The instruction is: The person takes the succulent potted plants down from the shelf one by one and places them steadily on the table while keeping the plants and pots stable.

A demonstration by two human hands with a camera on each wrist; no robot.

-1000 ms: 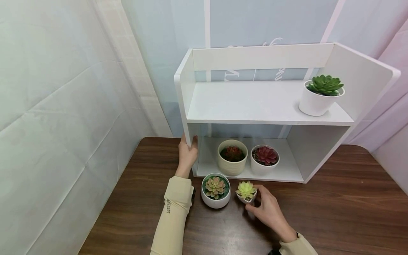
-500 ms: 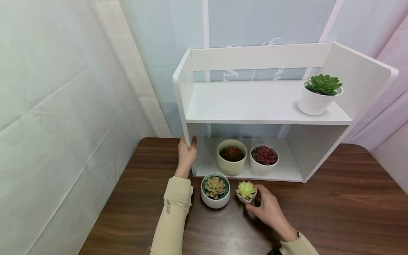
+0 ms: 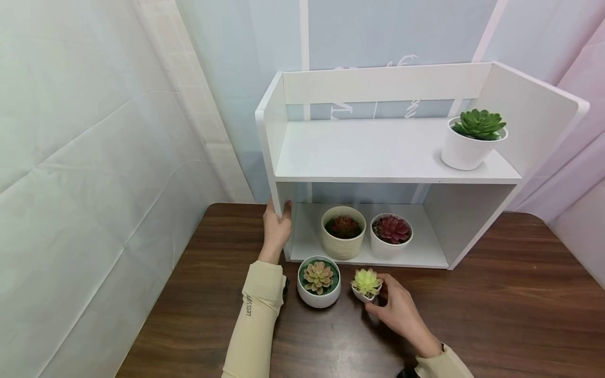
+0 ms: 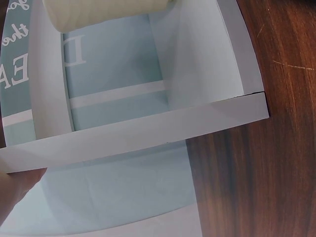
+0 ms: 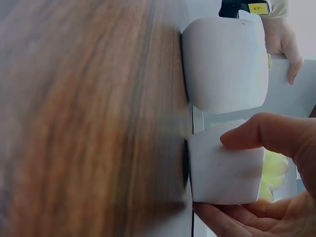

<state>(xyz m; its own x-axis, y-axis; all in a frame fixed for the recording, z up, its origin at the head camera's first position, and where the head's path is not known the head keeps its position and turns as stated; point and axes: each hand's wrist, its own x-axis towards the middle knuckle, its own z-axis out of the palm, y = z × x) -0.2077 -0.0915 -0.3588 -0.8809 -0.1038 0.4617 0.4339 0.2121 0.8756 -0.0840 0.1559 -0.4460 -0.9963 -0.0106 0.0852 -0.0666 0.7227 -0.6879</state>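
My left hand grips the front edge of the left side panel of a white two-tier shelf, thumb on the inner face. With thumb and fingers, my right hand pinches a small white pot holding a yellow-green succulent, at the wooden table just in front of the shelf. Left of it stands a round white pot with a pinkish-green succulent. On the lower tier, a cream ribbed pot with a red plant stands beside a white pot with a dark red succulent.
A white pot with a green succulent stands at the right end of the upper tier. The brown wooden table extends on both sides of the shelf. Pale cloth hangs on the left and behind.
The small pot and the fingers of my right hand have shifted very slightly right. My left hand keeps its hold on the panel, and the other pots stand as before.
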